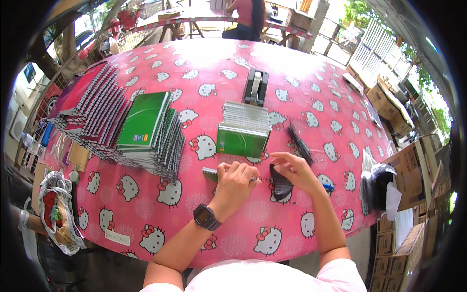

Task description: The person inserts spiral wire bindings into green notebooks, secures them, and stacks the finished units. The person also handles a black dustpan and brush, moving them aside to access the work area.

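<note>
My left hand [235,182], with a black watch on its wrist, is closed on a small green notebook [209,173]. The notebook lies low on the table, mostly hidden under my fingers. A thin dark coil [264,179] runs from the notebook's right end toward a dark, rounded object [280,184] whose kind I cannot make out. Over that object hovers my right hand [296,171], fingers curved and apart. Just beyond, a bundle of black spiral coils [300,143] lies on the table. A stack of green notebooks [243,138] stands ahead of my left hand.
Tall stacks of spiral-bound notebooks [148,121] stand at left on the pink patterned tablecloth [214,233]. A black tape dispenser [256,87] sits beyond the middle stack. A blue object [328,187] lies right. Cardboard boxes [406,173] flank the table. A person [248,19] sits at the far table.
</note>
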`<state>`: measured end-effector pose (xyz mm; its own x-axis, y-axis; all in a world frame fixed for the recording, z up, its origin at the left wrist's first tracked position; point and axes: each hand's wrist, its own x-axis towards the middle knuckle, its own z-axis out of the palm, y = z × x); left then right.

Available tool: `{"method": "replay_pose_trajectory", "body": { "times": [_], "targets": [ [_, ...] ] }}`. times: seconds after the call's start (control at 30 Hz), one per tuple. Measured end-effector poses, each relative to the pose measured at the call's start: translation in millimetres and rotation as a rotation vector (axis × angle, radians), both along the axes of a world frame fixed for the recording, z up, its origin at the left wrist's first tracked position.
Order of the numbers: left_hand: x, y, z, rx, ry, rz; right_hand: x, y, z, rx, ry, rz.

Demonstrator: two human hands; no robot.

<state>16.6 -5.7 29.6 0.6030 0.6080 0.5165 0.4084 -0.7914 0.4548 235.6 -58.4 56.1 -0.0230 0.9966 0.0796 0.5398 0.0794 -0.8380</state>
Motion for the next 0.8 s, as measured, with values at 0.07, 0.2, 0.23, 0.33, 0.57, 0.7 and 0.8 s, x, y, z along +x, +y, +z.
{"method": "replay_pose_trajectory", "body": {
  "times": [0.07, 0.2, 0.23, 0.33, 0.57, 0.7, 0.8],
  "targets": [
    [1, -1, -2, -0.002, -0.003, -0.007, 35, -7, -14, 0.049, -0.233, 0.021],
    [-4, 4, -3, 0.005, -0.022, -0.066, 50, -21, -15, -0.197, -0.256, 0.248],
    [-4, 6, -4, 0.015, -0.02, -0.088, 46, -25, -12, -0.268, -0.336, 0.262],
    [-6, 7, -2, 0.041, 0.011, -0.102, 35, -28, -19, -0.226, -0.402, 0.219],
    [-12, 13, 2, 0.002, -0.013, -0.204, 24, -29, -16, -0.075, -0.629, 0.0],
    [-14, 15, 0, 0.015, -0.019, -0.217, 4, -23, 14, 0.217, -0.515, -0.014],
    [-15, 16, -3, 0.009, -0.025, -0.189, -43, -10, 13, 0.234, -0.195, 0.081]
  ]
}}
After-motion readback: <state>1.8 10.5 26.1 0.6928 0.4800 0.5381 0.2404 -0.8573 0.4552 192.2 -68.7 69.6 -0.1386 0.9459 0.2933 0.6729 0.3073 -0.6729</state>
